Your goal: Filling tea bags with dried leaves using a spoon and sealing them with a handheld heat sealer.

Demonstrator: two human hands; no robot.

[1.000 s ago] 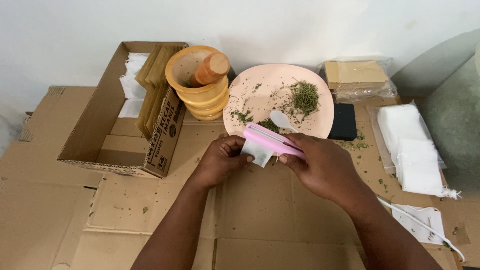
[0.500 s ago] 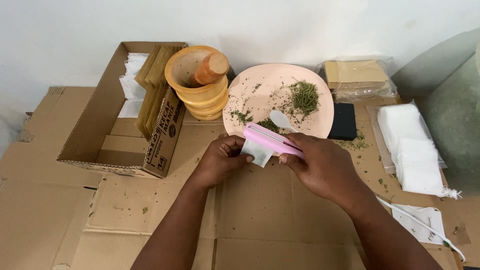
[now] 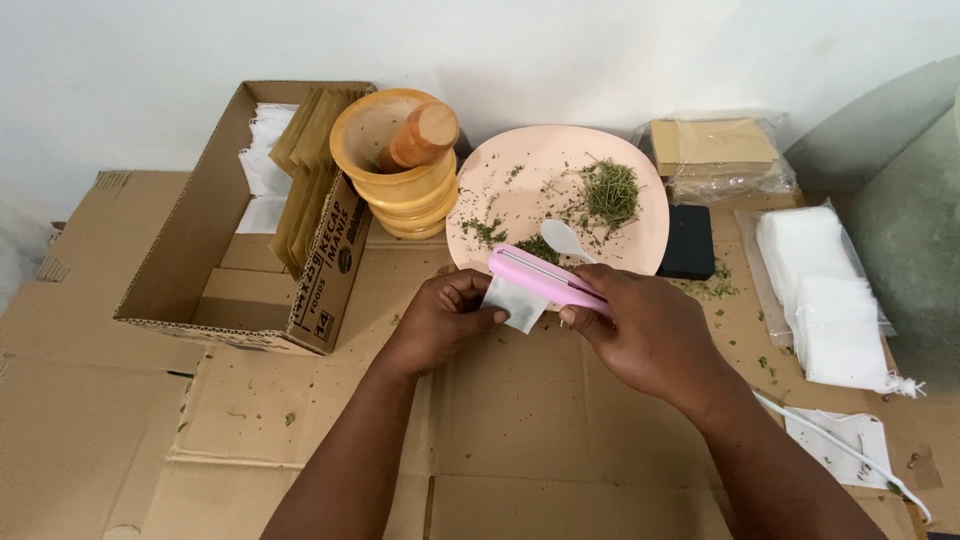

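Left hand: the left hand is curled narrow, fingers pinching the left edge of a small white sachet.
Right hand: the right hand is closed around the near end of a pink sealer, whose jaws clamp across the sachet's top edge.
Sachet: centre of the scene, just near the rim of the pink plate; its lower corner hangs free above the cardboard sheet.
Plate: holds dried green herbs and a white spoon; the sealer's far tip overlaps its near rim.
Far left: wooden mortar with pestle, touching the open cardboard box.
Right edge: black block just beside the plate; stack of white bags farther right.
Open room: bare cardboard near and left of the forearms; the far and right sides are crowded.
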